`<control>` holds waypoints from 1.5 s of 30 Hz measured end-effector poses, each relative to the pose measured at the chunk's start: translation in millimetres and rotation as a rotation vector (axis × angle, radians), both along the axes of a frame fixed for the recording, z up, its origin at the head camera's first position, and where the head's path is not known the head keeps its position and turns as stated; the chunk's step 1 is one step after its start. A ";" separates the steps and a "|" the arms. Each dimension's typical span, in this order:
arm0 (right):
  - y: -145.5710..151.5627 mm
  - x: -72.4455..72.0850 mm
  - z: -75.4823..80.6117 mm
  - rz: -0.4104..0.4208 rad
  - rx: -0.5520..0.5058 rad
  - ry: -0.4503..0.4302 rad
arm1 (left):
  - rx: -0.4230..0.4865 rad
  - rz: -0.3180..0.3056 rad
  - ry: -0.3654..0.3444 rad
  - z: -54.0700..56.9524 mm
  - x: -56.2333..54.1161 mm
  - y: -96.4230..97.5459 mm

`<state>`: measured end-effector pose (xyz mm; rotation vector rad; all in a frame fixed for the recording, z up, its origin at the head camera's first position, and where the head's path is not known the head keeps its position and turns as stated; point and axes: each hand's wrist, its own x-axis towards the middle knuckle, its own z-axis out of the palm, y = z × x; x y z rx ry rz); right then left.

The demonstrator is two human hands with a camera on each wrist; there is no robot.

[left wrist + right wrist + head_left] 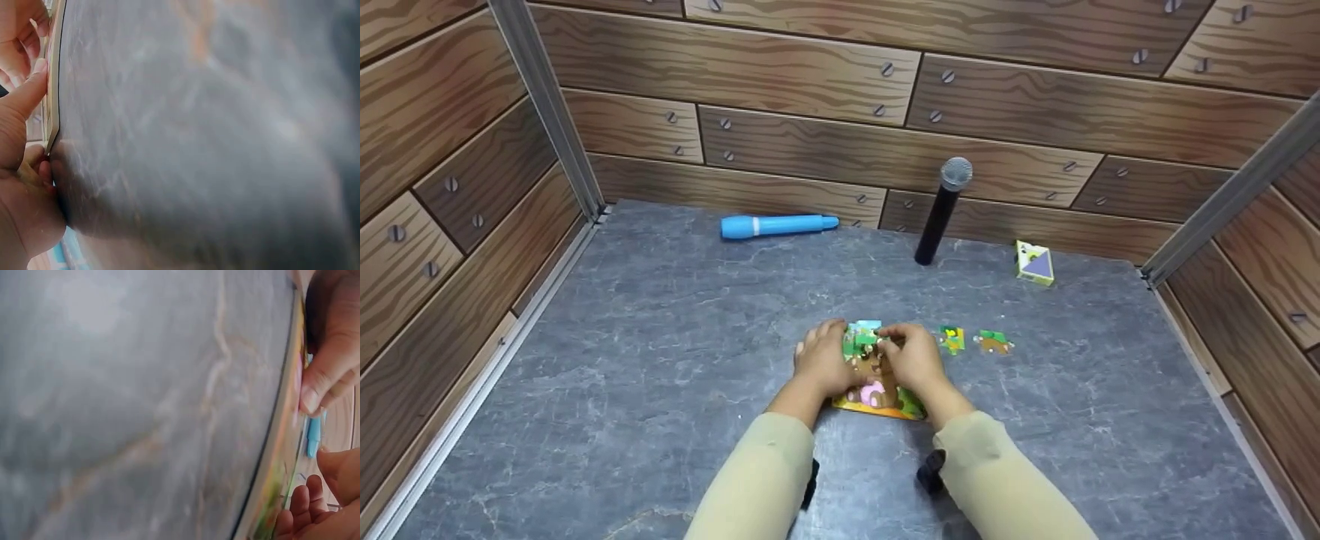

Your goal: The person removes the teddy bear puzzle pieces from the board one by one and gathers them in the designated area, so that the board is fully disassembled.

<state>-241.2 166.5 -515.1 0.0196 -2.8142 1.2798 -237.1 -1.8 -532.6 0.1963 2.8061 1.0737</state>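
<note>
A partly assembled jigsaw puzzle (872, 394) with a brown, pink and green picture lies on the grey tabletop, close in front of the person. My left hand (821, 360) rests along its left side; in the left wrist view the thumb (35, 84) presses on top of the board. Over the upper right part of the puzzle, my right hand (916, 364) pinches a small green puzzle piece (865, 339) at its edge between thumb and index finger. The fingers hide part of that piece. Two loose pieces, one yellow-green (952, 339) and one brown-green (994, 342), lie right of the right hand.
Toward the back wall lies a blue marker-shaped stick (780, 226). A black microphone (941, 214) with a silver head stands nearby, and a small yellow-white card box (1034, 263) sits at back right. Wood-patterned walls (810, 75) enclose the tabletop on three sides.
</note>
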 end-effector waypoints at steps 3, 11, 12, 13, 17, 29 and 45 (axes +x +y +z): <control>4.7 0.4 3.8 -0.006 -0.018 0.020 | 0.010 0.002 0.002 -0.3 0.0 -0.1; 15.7 2.5 19.3 0.020 -0.091 0.019 | 0.024 -0.002 -0.009 1.2 1.0 -0.4; 17.4 2.1 21.4 0.023 -0.092 0.021 | 0.027 -0.002 -0.008 1.3 1.2 -0.4; 19.2 1.8 23.4 0.028 -0.084 0.033 | 0.027 -0.003 -0.009 1.4 1.4 -0.4; 29.8 1.1 31.5 0.045 -0.064 0.072 | 0.017 -0.002 -0.017 1.1 1.9 0.2; 80.2 -4.5 54.5 0.039 -0.046 0.136 | 0.021 -0.001 -0.017 -0.9 0.9 0.5; 175.0 2.7 68.6 -0.029 0.096 0.138 | 0.035 0.000 -0.010 -1.2 0.4 0.1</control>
